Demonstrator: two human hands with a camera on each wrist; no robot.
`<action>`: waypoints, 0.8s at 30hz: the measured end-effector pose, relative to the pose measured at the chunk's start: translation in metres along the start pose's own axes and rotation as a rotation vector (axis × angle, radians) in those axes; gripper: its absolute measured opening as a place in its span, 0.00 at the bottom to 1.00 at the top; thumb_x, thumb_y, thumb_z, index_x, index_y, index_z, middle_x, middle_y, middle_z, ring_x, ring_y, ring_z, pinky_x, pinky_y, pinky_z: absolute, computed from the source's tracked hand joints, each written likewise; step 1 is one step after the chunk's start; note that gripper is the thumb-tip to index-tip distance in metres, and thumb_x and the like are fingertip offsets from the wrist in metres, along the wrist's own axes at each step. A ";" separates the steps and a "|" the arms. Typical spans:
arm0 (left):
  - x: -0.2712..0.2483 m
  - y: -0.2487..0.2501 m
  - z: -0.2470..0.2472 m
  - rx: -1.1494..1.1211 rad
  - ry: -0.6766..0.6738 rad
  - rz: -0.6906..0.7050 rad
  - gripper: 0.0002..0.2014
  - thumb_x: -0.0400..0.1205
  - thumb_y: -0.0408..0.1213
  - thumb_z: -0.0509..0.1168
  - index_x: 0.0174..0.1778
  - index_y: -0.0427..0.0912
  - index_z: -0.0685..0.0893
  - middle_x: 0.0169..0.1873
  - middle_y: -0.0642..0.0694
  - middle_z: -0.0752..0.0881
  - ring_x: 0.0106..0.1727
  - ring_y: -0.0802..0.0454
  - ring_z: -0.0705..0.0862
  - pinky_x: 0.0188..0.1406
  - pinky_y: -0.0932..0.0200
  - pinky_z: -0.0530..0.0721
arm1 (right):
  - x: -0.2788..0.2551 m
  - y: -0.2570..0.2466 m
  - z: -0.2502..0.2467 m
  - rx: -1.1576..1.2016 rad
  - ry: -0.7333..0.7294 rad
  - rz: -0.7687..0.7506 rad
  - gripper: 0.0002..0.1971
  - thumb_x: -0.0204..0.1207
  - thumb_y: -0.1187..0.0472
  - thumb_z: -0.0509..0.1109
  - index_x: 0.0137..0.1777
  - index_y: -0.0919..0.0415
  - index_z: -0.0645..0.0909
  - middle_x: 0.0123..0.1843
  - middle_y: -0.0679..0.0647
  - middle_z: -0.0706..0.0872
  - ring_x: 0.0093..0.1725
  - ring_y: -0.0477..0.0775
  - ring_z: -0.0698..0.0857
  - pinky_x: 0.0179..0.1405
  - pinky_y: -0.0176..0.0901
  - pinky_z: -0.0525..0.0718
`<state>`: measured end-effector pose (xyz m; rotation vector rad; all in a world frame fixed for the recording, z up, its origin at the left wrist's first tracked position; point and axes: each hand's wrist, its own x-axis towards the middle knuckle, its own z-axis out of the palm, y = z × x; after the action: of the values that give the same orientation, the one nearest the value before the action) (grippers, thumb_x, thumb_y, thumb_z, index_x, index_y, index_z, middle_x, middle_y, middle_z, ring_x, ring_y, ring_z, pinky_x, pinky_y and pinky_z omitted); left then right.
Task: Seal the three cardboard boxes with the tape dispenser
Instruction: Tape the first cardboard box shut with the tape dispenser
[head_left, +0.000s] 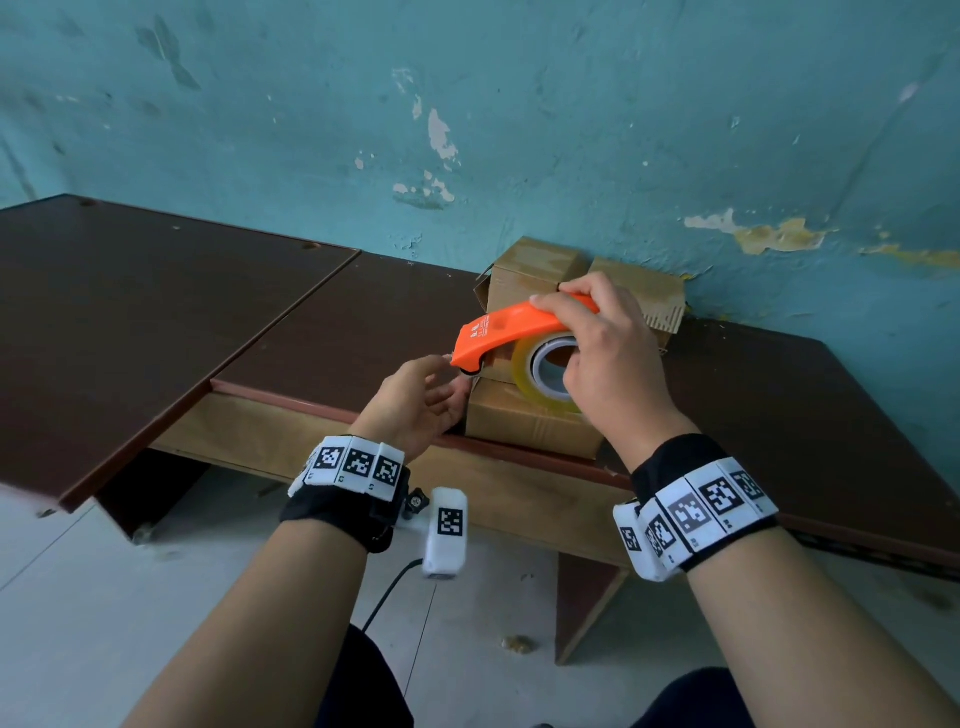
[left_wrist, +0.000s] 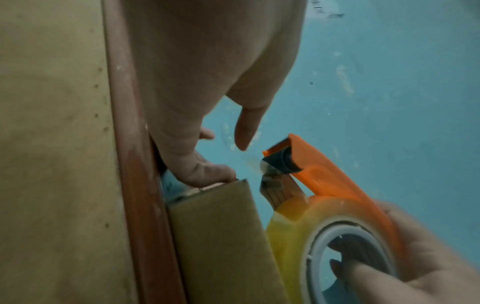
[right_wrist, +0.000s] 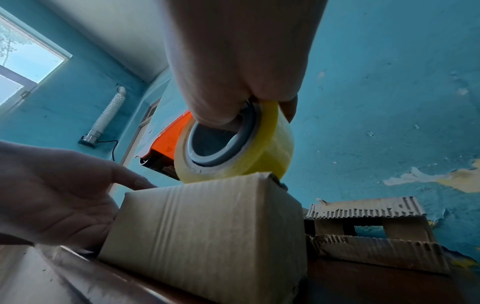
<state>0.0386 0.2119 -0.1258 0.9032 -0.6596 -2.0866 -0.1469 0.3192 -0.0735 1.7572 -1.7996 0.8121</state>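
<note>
The right hand is up over the near box, knuckles high and wrist cocked. Its grip is wrapped round the orange tape dispenser: fingers lie across the top of the orange cover, and in the left wrist view other fingers hook into the grey core of the tape roll. The dispenser's nose points left, and its toothed blade and dark roller stand just off the box's left end, apart from it.

The left hand comes in low from the left with its palm turned toward the box and its grip wide, holding nothing. Its fingers are relaxed; the lower ones rest on the top left edge of the box, and one finger points toward the dispenser's nose without touching it.

Count them: three cardboard boxes. The near one sits at the front edge of the dark brown counter, its flaps down. Two more stand behind it against the peeling teal wall: a left box and a right box with ragged corrugated flaps. There is one dispenser, carrying one roll of yellowish clear tape, and two hands, each with a marker-covered band at the wrist.
</note>
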 end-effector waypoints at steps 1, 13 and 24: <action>0.000 0.001 0.000 0.029 -0.008 0.015 0.18 0.86 0.32 0.66 0.70 0.30 0.77 0.46 0.34 0.92 0.38 0.49 0.91 0.38 0.62 0.89 | 0.000 0.000 0.000 0.001 0.004 -0.001 0.34 0.68 0.82 0.72 0.72 0.55 0.85 0.66 0.58 0.81 0.65 0.63 0.80 0.60 0.62 0.87; -0.005 -0.005 0.010 0.160 -0.191 0.220 0.05 0.87 0.23 0.59 0.55 0.31 0.79 0.36 0.40 0.81 0.38 0.51 0.83 0.38 0.65 0.84 | -0.005 0.004 0.000 0.060 0.055 0.023 0.35 0.66 0.85 0.68 0.71 0.56 0.85 0.65 0.59 0.80 0.65 0.63 0.80 0.60 0.60 0.86; -0.004 0.002 0.007 0.133 -0.173 0.139 0.07 0.87 0.22 0.64 0.60 0.31 0.80 0.41 0.37 0.87 0.38 0.52 0.89 0.40 0.66 0.90 | -0.006 0.004 -0.002 0.049 0.043 0.022 0.35 0.67 0.85 0.68 0.72 0.56 0.85 0.65 0.58 0.80 0.66 0.63 0.80 0.61 0.59 0.87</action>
<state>0.0356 0.2151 -0.1185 0.7307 -0.9353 -2.0291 -0.1505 0.3244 -0.0765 1.7395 -1.7888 0.9027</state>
